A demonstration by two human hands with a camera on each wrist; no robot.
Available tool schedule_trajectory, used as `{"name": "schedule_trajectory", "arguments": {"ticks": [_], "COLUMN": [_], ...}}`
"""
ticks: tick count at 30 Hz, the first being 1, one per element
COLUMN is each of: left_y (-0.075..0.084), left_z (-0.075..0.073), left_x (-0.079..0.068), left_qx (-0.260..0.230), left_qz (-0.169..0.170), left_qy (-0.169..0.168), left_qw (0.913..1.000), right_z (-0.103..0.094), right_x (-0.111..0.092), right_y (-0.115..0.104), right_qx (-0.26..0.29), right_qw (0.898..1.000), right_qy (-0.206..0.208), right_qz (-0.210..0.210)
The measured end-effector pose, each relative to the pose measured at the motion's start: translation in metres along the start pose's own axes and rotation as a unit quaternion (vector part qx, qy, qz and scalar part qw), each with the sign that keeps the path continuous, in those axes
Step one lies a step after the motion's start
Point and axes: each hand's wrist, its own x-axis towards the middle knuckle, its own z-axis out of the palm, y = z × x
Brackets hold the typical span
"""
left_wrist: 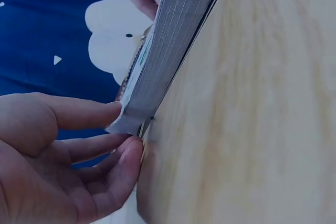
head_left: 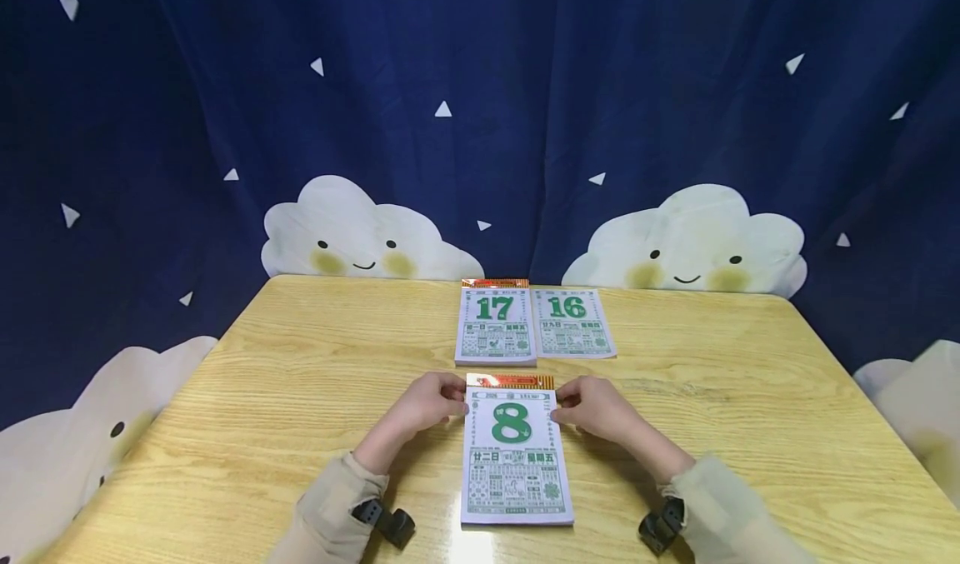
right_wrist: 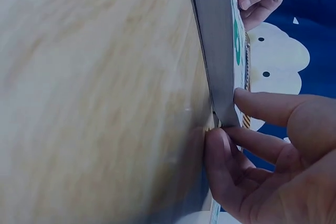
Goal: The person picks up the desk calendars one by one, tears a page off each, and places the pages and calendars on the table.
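Note:
A thick tear-off calendar (head_left: 513,464) showing a green 8 lies face up on the table before me, its red and gold band at the far end. My left hand (head_left: 431,401) holds its upper left edge, and my right hand (head_left: 597,410) holds the upper right edge. In the left wrist view the thumb (left_wrist: 86,113) rests on the page side, with the other fingers curled at the underside. The right wrist view has the right thumb (right_wrist: 268,106) on the front and curled fingers (right_wrist: 223,161) by the back edge. The page block (right_wrist: 218,51) shows side-on there.
Beyond the held calendar lies a second calendar (head_left: 496,324) showing 17, with a red top band. Right beside it is a loose-looking page (head_left: 573,322) showing 16. The wooden table (head_left: 337,339) ends at a dark blue curtain (head_left: 390,64) with white clouds.

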Motion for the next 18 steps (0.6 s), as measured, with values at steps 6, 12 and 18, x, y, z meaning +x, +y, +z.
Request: {"name": "schedule_trajectory", "arguments": {"ticks": [6, 12, 18], "left_y": [-0.0032, 0.0006, 0.0026], "left_z": [0.0009, 0.0018, 0.003], "left_x": [0.0013, -0.0001, 0.0001], "left_qx": [-0.057, -0.152, -0.181], "left_qz": [0.027, 0.012, 0.008], "left_qy": [0.008, -0.016, -0.011], "left_qw": [0.998, 0.9882, 0.9834], "right_z": [0.0008, 0.0019, 0.0039], "right_x": [-0.0011, -0.001, -0.0006], "right_y": [0.0004, 0.0033, 0.0033], "right_qx": [0.041, 0.155, 0.25], "right_qw": [0.999, 0.987, 0.968], "right_qy": [0.019, 0.032, 0.018], "right_qz": [0.013, 0.037, 0.033]}}
